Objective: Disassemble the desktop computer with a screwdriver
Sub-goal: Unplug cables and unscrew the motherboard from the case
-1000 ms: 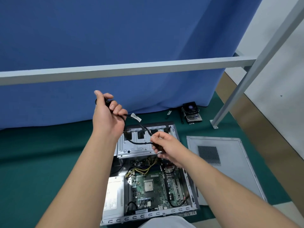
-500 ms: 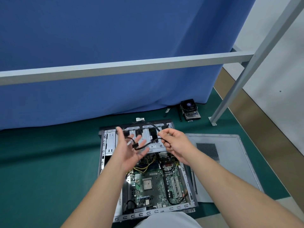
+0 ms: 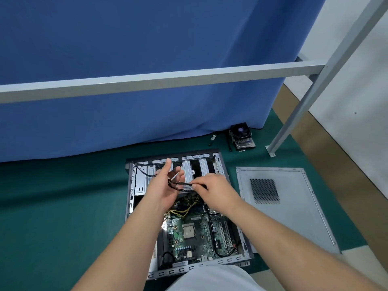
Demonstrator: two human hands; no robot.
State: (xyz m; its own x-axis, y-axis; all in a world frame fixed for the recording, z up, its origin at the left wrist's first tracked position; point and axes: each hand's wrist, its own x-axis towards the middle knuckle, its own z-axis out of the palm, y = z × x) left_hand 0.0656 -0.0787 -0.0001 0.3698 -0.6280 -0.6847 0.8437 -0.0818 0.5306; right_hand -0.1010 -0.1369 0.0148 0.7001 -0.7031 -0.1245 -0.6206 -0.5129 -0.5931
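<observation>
The opened desktop case [image 3: 131, 185] lies flat on the green floor mat, its green motherboard [image 3: 194, 234] exposed. Above the silver drive cage [image 3: 197, 169], both hands hold a thin black cable [image 3: 180, 183]. My left hand [image 3: 165, 185] is palm up with fingers spread and the cable looped across it. My right hand [image 3: 216, 187] pinches the cable's other end between thumb and forefinger. Yellow wires [image 3: 184, 208] run below the hands. No screwdriver is in either hand.
The removed grey side panel [image 3: 294, 208] lies right of the case. A CPU cooler with fan [image 3: 241, 136] and small loose parts [image 3: 212, 139] sit by the blue curtain. A grey metal rail [image 3: 159, 79] crosses overhead, with its slanted leg [image 3: 298, 110] at right.
My left hand came down from a raised, closed grip on the cable to an open palm over the drive cage. My right hand has closed in toward it, folding the cable.
</observation>
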